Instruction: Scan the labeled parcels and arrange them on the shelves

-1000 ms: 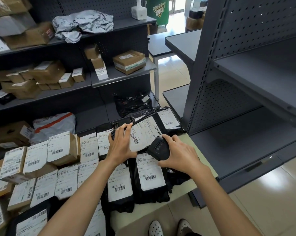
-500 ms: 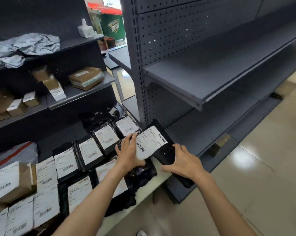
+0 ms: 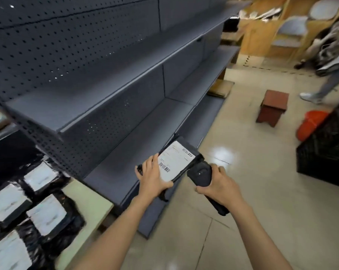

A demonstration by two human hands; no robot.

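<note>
Head view: left hand grasps a flat, glossy black plastic parcel with a white barcode label, over the lowest grey metal shelf; right hand grips a rounded matte black scanner just beside it.

Dark grey metal shelving with perforated back panels runs along the left. Glossy pale floor tiles reflect overhead light. A small brown stool stands mid-floor, a black crate at right, and wooden furniture beyond.
</note>
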